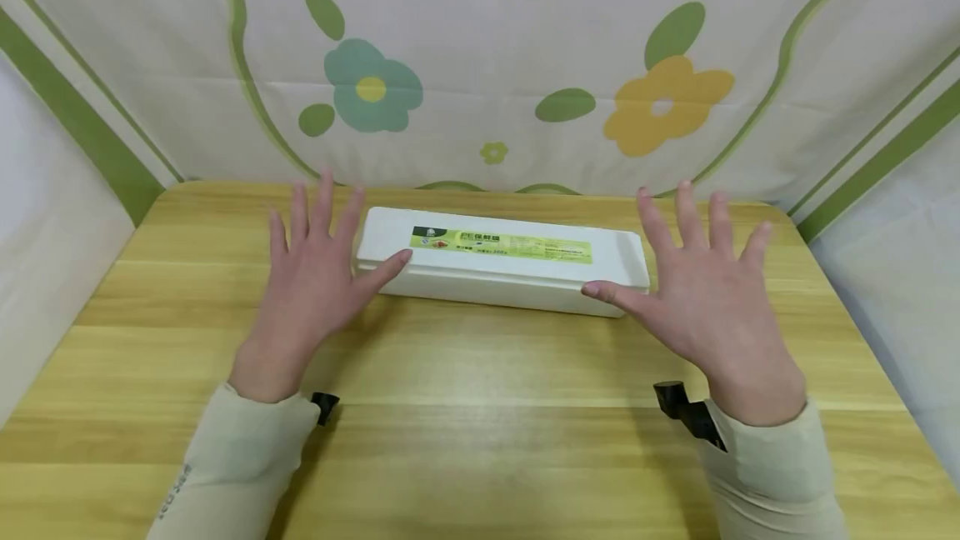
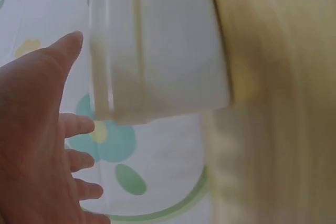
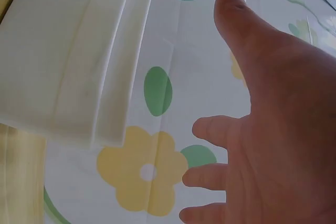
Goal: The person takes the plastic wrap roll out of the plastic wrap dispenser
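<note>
A long white cling film box (image 1: 495, 275) lies across the table towards its back, with a green and yellow label (image 1: 525, 246) on its upper face. By the box's left end is my left hand (image 1: 311, 282), fingers spread and thumb pointing inward. My right hand (image 1: 712, 298) is spread the same way by the right end. Both wrist views show a gap between each hand and the box: the left palm (image 2: 26, 145) faces the box end (image 2: 168, 66), and the right palm (image 3: 283, 145) faces the other end (image 3: 79, 66). Neither hand holds anything.
The wooden table (image 1: 480, 440) extends in front of the box. Behind it hangs a white cloth (image 1: 480, 48) printed with flowers and leaves, and pale cloth also closes off both sides. A dark camera mount (image 1: 686, 411) sticks out at the right sleeve.
</note>
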### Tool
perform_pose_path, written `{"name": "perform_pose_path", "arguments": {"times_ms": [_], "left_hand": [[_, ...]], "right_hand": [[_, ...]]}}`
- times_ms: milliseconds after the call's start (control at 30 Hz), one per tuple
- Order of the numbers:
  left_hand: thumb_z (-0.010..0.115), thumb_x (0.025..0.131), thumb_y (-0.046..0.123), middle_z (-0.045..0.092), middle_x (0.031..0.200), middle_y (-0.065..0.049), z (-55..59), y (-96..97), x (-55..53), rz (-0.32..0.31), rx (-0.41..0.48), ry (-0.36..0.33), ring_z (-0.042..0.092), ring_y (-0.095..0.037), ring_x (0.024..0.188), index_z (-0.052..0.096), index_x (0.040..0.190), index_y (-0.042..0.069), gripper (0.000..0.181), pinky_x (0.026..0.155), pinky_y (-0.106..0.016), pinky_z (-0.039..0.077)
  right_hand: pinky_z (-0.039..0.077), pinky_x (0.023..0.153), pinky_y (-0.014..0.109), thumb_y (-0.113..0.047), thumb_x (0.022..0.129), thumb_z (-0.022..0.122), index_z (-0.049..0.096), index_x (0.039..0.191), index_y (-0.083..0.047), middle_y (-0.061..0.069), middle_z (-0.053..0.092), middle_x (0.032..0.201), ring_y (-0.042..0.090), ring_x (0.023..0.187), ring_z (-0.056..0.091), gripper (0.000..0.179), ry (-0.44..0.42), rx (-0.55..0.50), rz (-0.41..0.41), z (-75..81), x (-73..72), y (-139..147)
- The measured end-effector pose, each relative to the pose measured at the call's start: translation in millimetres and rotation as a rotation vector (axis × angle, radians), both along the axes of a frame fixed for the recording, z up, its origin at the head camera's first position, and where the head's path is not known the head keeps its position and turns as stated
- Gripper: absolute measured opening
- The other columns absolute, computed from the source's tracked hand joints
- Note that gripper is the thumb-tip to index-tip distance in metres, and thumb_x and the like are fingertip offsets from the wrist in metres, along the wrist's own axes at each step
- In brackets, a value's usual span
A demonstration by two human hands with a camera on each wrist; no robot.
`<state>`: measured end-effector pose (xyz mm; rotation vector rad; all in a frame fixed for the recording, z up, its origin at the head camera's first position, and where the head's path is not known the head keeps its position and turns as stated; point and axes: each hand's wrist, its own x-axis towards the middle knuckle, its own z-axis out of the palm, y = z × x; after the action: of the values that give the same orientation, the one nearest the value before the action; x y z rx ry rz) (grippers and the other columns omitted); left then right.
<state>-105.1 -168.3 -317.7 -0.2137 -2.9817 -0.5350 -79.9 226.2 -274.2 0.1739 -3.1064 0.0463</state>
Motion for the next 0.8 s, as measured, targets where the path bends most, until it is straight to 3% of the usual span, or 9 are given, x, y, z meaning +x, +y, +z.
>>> {"name": "perform_pose_path", "arguments": {"times_ms": [200,500,700,800], "left_hand": [[0.055,0.102,0.073,-0.005,0.182,-0.018,-14.6,-2.8,8.1,-0.017,0.076,-0.029,-0.005,-0.054,0.165,0.021,0.173,0.013,0.099,0.128,-0.077,0.003],[0.056,0.103,0.070,0.003,0.181,-0.022,-15.7,0.1,2.9,-0.048,0.121,-0.014,0.008,-0.053,0.165,0.023,0.173,0.011,0.098,0.128,-0.075,0.015],[0.064,0.097,0.073,-0.001,0.182,-0.015,-16.1,-1.5,-0.8,-0.060,0.202,-0.108,0.010,-0.047,0.167,0.011,0.175,0.015,0.110,0.125,-0.075,0.025],[0.075,0.094,0.067,0.002,0.182,-0.014,-19.4,-3.1,-3.4,-0.084,0.290,-0.154,0.012,-0.044,0.167,0.008,0.175,0.017,0.116,0.126,-0.073,0.026]], "right_hand": [[0.000,0.118,0.087,-0.100,0.084,0.045,0.005,0.175,-0.027,0.023,-0.002,0.181,0.058,0.163,0.000,0.123,-0.063,-0.049,0.015,-4.0,-3.7,-5],[0.007,0.122,0.083,-0.099,0.085,0.044,0.003,0.175,-0.028,0.020,-0.007,0.181,0.053,0.165,0.000,0.122,-0.117,-0.078,0.023,-6.8,-2.8,-4],[0.013,0.125,0.079,-0.100,0.083,0.045,0.003,0.175,-0.030,0.014,-0.011,0.182,0.052,0.166,0.002,0.123,-0.187,-0.118,0.065,-13.7,-5.8,-9],[0.023,0.122,0.080,-0.096,0.086,0.050,0.005,0.175,-0.030,0.014,-0.008,0.182,0.054,0.164,0.008,0.120,-0.194,-0.136,0.112,-18.4,-7.1,-12]]}}
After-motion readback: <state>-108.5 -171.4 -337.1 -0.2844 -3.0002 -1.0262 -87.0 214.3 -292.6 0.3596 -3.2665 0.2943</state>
